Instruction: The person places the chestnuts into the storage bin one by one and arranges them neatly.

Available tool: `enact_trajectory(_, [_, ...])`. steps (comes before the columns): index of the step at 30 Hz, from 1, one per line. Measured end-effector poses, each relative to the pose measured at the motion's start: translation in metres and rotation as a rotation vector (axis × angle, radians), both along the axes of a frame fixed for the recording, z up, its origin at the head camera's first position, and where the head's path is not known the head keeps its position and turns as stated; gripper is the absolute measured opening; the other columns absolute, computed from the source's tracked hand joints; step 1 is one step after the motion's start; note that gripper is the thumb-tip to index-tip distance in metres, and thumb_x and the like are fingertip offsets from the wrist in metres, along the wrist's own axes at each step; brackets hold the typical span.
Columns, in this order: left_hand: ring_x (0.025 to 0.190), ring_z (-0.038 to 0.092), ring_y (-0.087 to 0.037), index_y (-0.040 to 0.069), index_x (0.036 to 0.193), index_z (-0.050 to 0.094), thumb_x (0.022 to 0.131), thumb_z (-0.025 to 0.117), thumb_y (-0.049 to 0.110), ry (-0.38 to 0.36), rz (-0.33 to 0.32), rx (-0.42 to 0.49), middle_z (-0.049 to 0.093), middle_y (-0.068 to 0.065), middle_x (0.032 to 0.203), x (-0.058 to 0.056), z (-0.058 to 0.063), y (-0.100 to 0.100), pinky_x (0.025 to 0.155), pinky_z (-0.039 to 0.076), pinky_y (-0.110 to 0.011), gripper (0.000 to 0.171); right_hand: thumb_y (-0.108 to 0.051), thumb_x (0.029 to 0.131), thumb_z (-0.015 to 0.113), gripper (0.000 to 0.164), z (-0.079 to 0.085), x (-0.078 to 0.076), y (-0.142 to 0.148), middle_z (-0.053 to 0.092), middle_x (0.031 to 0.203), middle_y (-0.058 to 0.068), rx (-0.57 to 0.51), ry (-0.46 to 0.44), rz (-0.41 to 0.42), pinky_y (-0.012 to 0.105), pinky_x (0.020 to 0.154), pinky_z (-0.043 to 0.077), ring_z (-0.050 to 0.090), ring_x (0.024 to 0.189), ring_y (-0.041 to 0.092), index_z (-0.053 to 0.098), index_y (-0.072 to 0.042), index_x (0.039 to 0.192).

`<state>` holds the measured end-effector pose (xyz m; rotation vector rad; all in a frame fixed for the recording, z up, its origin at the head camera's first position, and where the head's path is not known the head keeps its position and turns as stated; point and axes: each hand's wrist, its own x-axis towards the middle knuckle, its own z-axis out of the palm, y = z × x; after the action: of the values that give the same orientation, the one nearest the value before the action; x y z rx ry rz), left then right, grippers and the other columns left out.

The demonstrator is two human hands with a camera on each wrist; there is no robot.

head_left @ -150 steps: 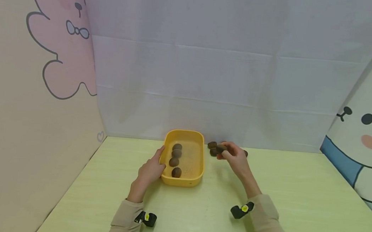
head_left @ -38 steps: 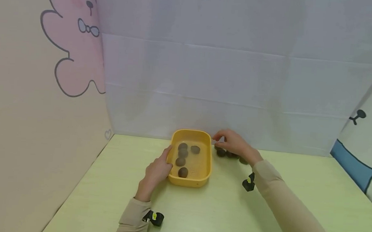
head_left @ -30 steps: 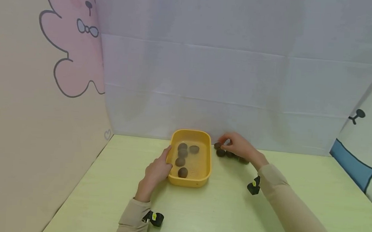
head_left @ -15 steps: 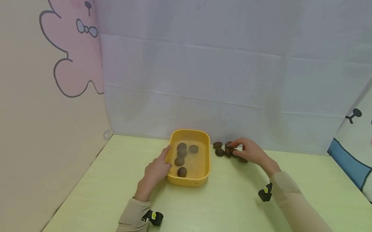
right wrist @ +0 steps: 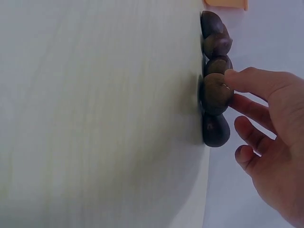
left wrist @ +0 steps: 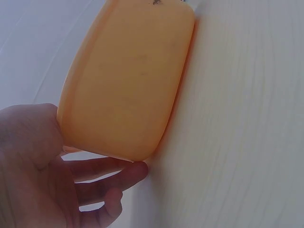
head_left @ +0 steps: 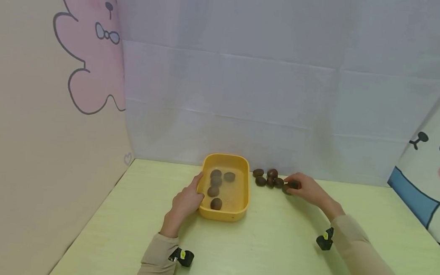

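My left hand (head_left: 186, 202) grips the left side of a yellow plastic tray (head_left: 222, 216), thumb at its rim; in the left wrist view fingers show beneath the tray wall (left wrist: 126, 80). Several brown chestnuts lie in the tray, four roughly in a column at left and one chestnut (head_left: 229, 177) to their right. My right hand (head_left: 307, 190) is at the right end of a cluster of chestnuts beside the tray. Its thumb and index finger pinch a chestnut (right wrist: 216, 95) there. Another dark chestnut (right wrist: 216, 130) lies by the curled lower fingers.
Several loose chestnuts (head_left: 270, 182) lie on the pale yellow table (head_left: 258, 249) along its back edge, right of the tray. A white cloth (head_left: 226, 91) hangs behind. Side panels with cartoon animals stand left and right.
Since the oldest frame, a chestnut has been added to the tray. Over the last second my right hand has moved rightward along the cluster to its end. My left hand stays on the tray.
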<state>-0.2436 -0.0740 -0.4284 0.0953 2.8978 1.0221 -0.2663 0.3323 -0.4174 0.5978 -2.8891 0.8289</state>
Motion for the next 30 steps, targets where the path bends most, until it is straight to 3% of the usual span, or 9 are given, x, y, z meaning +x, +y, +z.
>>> enact_trajectory(6, [0.062,0.051,-0.023,0.029,0.157,0.029,0.091,0.052,0.019,0.0,0.003,-0.002,0.067,-0.017,0.1,-0.002,-0.002,0.001,0.054,0.035,-0.035,0.07,-0.007,0.082,0.073,0.037,-0.007,0.003,0.005,0.066,0.109,0.016,0.004,0.005,-0.005,0.031,0.077,0.044,0.055,0.091,0.02,0.067,0.003,0.118])
enact_trajectory(15, [0.06,0.049,-0.022,0.029,0.157,0.029,0.091,0.053,0.019,0.001,-0.002,-0.01,0.065,-0.014,0.09,-0.002,-0.001,0.0,0.052,0.034,-0.034,0.07,-0.007,0.081,0.074,0.039,-0.009,0.004,0.007,0.066,0.115,0.019,0.038,-0.038,-0.063,0.038,0.078,0.046,0.058,0.093,0.025,0.067,0.001,0.118])
enact_trajectory(21, [0.058,0.048,-0.022,0.029,0.157,0.029,0.092,0.052,0.02,0.004,-0.003,-0.009,0.064,-0.014,0.087,-0.002,-0.003,-0.001,0.052,0.034,-0.034,0.07,-0.008,0.078,0.077,0.037,-0.007,0.005,0.003,0.068,0.105,0.013,0.053,0.018,-0.054,0.039,0.078,0.048,0.061,0.092,0.026,0.068,0.001,0.112])
enact_trajectory(26, [0.059,0.049,-0.022,0.029,0.157,0.029,0.091,0.052,0.02,0.004,-0.005,-0.004,0.065,-0.013,0.089,-0.003,-0.003,-0.002,0.052,0.034,-0.034,0.07,-0.008,0.079,0.077,0.034,0.0,0.007,-0.005,0.07,0.107,0.014,0.02,0.082,-0.033,0.05,0.089,0.049,0.063,0.1,0.032,0.069,0.0,0.111])
enact_trajectory(30, [0.059,0.049,-0.022,0.029,0.157,0.029,0.091,0.053,0.02,0.004,-0.005,0.001,0.065,-0.013,0.091,-0.003,-0.004,-0.002,0.052,0.035,-0.034,0.07,-0.007,0.079,0.076,0.034,0.008,0.006,-0.015,0.069,0.11,0.016,-0.001,0.098,-0.021,0.047,0.085,0.051,0.064,0.096,0.033,0.068,0.0,0.111])
